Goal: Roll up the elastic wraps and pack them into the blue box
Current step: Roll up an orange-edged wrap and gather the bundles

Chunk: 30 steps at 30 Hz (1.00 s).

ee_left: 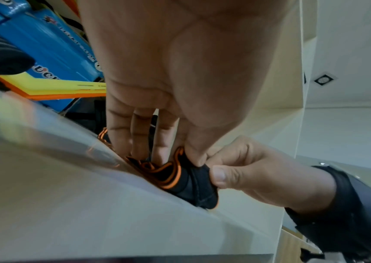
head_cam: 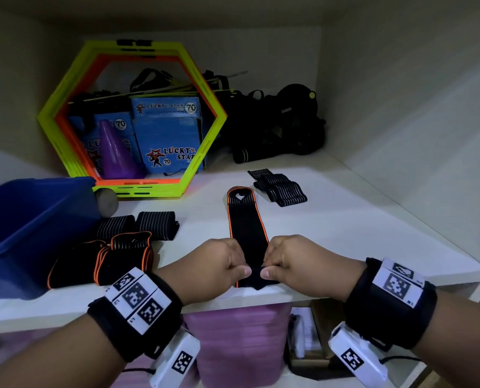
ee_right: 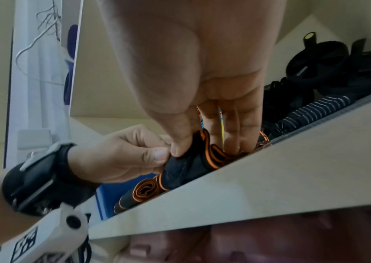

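Left hand [head_cam: 219,264] and right hand [head_cam: 297,261] pinch the orange-edged wrap [head_cam: 247,225] on the shelf [head_cam: 345,233]; blue bin [head_cam: 23,219], contents unseen
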Available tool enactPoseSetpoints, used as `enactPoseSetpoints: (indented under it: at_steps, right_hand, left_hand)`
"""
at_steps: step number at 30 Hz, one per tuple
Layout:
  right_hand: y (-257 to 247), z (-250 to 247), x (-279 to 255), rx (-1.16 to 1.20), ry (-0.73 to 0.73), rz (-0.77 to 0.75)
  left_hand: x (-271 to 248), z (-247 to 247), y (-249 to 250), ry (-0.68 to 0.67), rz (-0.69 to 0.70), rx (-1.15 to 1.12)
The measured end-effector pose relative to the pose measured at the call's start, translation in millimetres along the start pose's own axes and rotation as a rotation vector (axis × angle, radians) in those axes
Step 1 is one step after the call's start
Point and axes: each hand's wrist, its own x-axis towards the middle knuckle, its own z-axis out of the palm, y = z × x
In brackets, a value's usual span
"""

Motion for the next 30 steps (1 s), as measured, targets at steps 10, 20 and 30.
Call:
enactPoseSetpoints:
  at_steps: [10,20,30]
  right_hand:
    - [-12.5,-2.8,7.6,-0.095,0.024,0.021]
    - [-6.4,12.4,-3.6,-0.221,0.024,-0.032]
    - [-9.4,39.5,-29.0,-0.182,0.201,-0.005]
  left_hand:
    - [0.5,8.7,6.1,0.139,-0.059,0.047]
    - [-11.7,19.7,1.6,0.1,0.073,0.176]
    - [-37.1,43.4,9.9,0.269,0.058,0.17]
